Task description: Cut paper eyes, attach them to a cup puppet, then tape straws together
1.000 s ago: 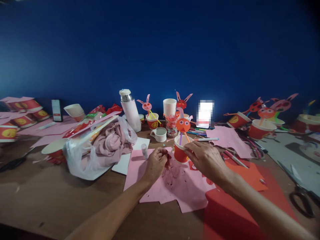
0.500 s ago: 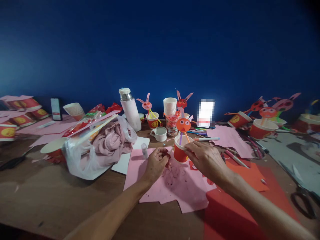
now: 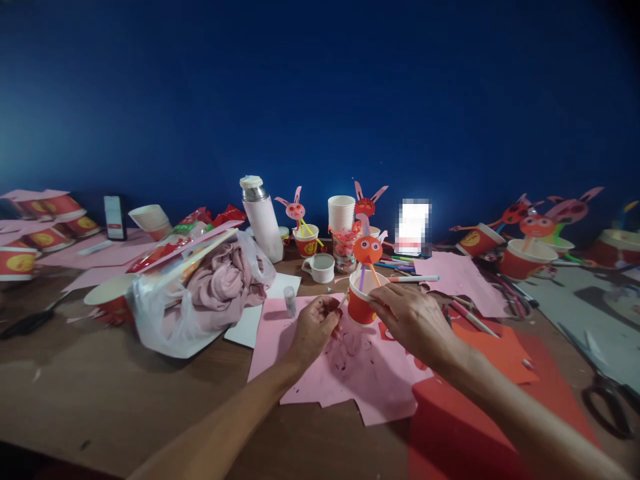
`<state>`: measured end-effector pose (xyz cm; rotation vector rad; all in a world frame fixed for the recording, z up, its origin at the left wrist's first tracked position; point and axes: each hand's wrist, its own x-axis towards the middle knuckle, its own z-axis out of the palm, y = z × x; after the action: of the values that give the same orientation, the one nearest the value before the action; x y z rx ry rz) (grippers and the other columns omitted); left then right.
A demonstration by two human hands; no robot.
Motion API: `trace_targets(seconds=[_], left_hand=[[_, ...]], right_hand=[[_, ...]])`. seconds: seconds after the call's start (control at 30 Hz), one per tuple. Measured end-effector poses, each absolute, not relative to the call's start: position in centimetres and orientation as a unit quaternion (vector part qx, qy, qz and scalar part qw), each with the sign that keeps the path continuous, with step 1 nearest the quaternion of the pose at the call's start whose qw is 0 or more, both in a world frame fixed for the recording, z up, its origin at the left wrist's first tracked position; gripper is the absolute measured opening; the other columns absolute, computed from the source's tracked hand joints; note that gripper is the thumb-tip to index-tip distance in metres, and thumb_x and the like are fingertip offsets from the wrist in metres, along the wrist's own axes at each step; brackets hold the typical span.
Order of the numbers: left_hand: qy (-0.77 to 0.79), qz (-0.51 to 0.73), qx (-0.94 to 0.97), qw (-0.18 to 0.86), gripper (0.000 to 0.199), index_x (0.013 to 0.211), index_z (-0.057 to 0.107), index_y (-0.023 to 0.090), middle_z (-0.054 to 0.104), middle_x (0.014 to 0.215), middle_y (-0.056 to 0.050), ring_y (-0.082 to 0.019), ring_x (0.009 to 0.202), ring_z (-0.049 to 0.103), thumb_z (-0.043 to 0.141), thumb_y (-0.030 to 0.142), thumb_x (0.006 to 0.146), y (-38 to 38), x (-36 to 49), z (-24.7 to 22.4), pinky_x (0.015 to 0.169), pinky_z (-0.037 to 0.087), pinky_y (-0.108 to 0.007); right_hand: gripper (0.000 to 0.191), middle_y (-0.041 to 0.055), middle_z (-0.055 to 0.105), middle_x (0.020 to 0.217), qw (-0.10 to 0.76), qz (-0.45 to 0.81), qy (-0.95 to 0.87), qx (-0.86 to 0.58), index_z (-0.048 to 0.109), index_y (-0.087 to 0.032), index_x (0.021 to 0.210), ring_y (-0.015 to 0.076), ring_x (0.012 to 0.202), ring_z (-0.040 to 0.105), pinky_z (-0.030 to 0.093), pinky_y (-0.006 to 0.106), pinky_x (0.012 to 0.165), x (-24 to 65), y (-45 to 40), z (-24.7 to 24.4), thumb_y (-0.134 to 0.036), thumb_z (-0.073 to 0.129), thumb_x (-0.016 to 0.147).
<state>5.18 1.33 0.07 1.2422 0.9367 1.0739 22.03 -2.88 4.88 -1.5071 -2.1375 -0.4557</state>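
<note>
My right hand [image 3: 411,317] is closed on the rim and side of a red paper cup [image 3: 361,307]. From the cup rises an orange paper face [image 3: 369,251] with round eyes, carried on purple and orange sticks. To the left of the cup, my left hand [image 3: 314,328] pinches a thin pale strip [image 3: 343,303], whose tip is close to or touching the cup's side; which one I cannot tell. Below the hands lies a pink paper sheet [image 3: 370,400] with dark marks. A small clear tube [image 3: 290,301] stands near my left hand.
A white cup [image 3: 319,269], a flask [image 3: 264,227] and a stack of paper cups [image 3: 342,215] stand behind. A plastic bag [image 3: 165,333] with pink cloth lies left. Scissors [image 3: 603,387], red paper [image 3: 480,427] and finished-looking cup figures [image 3: 527,257] are on the right.
The view has shifted very slightly. Both hands stay almost still, with the pale strip showing a little more clearly beside the cup.
</note>
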Motion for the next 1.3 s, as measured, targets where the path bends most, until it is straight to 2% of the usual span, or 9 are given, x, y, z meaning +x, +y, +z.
trace_targets(seconds=[0.2, 0.43, 0.8, 1.0, 1.3], left_hand=[[0.397, 0.456, 0.532, 0.593, 0.013, 0.079, 0.05, 0.015, 0.052, 0.062, 0.003, -0.007, 0.046, 0.049, 0.054, 0.02, 0.068, 1.39, 5.07, -0.03, 0.044, 0.042, -0.02], [0.392, 0.448, 0.516, 0.615, 0.014, 0.081, 0.051, 0.014, 0.057, 0.065, -0.001, -0.009, 0.046, 0.053, 0.043, 0.022, 0.072, 1.46, 4.71, -0.04, 0.046, 0.045, -0.023], [0.408, 0.444, 0.541, 0.586, 0.013, 0.079, 0.053, 0.013, 0.054, 0.059, 0.004, -0.007, 0.043, 0.05, 0.053, 0.018, 0.067, 1.38, 4.92, 0.01, 0.046, 0.043, -0.022], [0.428, 0.446, 0.553, 0.558, 0.008, 0.074, 0.054, 0.014, 0.052, 0.049, 0.006, -0.008, 0.041, 0.049, 0.053, 0.018, 0.068, 1.28, 4.89, 0.07, 0.046, 0.042, -0.021], [0.435, 0.442, 0.554, 0.555, 0.005, 0.071, 0.052, 0.014, 0.051, 0.048, 0.006, -0.007, 0.04, 0.048, 0.051, 0.016, 0.067, 1.03, 5.01, 0.43, 0.044, 0.04, -0.019]], right_hand=[[0.017, 0.0036, 0.064, 0.07, 0.238, -0.165, -0.782, -0.553, 0.06, -0.017, 0.076, 0.0152, 0.063, 0.057, 0.029, 0.024, 0.052, 21.96, -3.06, 5.0, -0.018, 0.045, 0.084], [0.021, 0.0041, 0.064, 0.069, 0.25, -0.171, -0.78, -0.547, 0.061, -0.017, 0.076, 0.0154, 0.064, 0.058, 0.031, 0.024, 0.054, 21.79, -2.98, 5.13, -0.021, 0.044, 0.086], [0.021, 0.004, 0.063, 0.068, 0.247, -0.169, -0.786, -0.541, 0.061, -0.016, 0.077, 0.0157, 0.062, 0.058, 0.032, 0.025, 0.054, 21.81, -3.0, 5.17, -0.019, 0.042, 0.085], [0.02, 0.0034, 0.063, 0.068, 0.252, -0.156, -0.787, -0.541, 0.061, -0.016, 0.077, 0.015, 0.06, 0.057, 0.03, 0.025, 0.052, 21.7, -3.01, 5.19, -0.021, 0.043, 0.086], [0.019, 0.0038, 0.064, 0.07, 0.248, -0.138, -0.792, -0.541, 0.061, -0.016, 0.078, 0.0154, 0.062, 0.058, 0.031, 0.025, 0.053, 21.64, -3.11, 5.43, -0.021, 0.043, 0.086]])
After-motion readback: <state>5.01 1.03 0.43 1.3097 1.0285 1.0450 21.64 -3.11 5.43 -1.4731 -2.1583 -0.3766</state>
